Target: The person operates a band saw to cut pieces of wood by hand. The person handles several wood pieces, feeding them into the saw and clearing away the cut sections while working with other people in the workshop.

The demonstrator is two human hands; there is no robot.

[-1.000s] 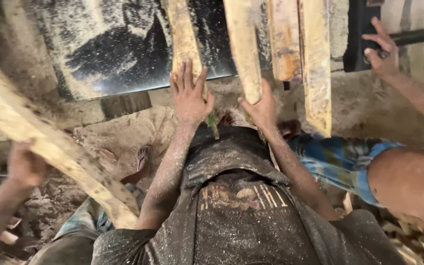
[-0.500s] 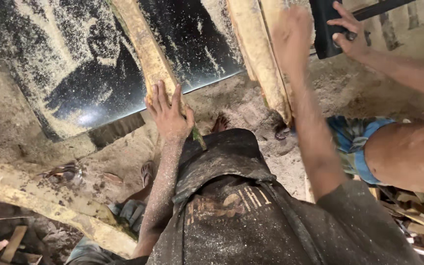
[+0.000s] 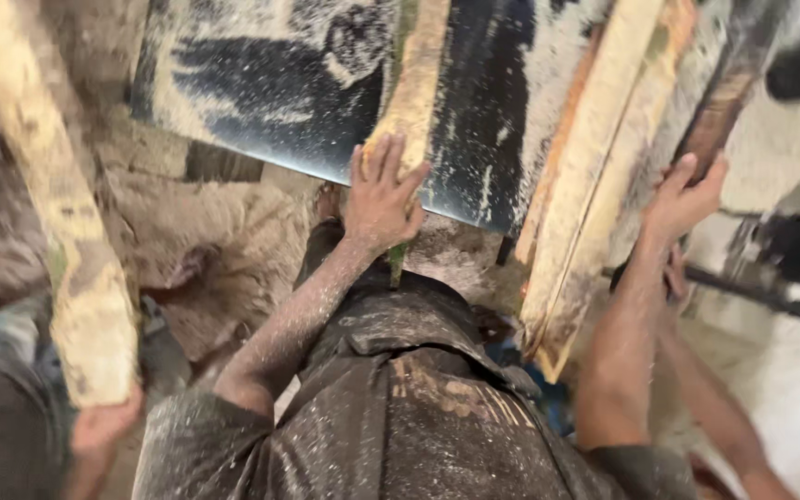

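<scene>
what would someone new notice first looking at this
Sawdust coats everything, most plainly the dark table across the top. At centre, the left hand presses on the near end of a rough wooden slat lying on it. At right, the right hand grips the edge of stacked pale planks, while another person's hand holds a plank at far left.

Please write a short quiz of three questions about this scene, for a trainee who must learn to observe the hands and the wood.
1. True or false: the left hand lies on the near end of a narrow wood strip.
2. What does the right hand touch? A) a bundle of long planks B) a hammer C) a bucket
3. What covers the dark table?

Key: 1 true. 2 A. 3 sawdust.
</scene>
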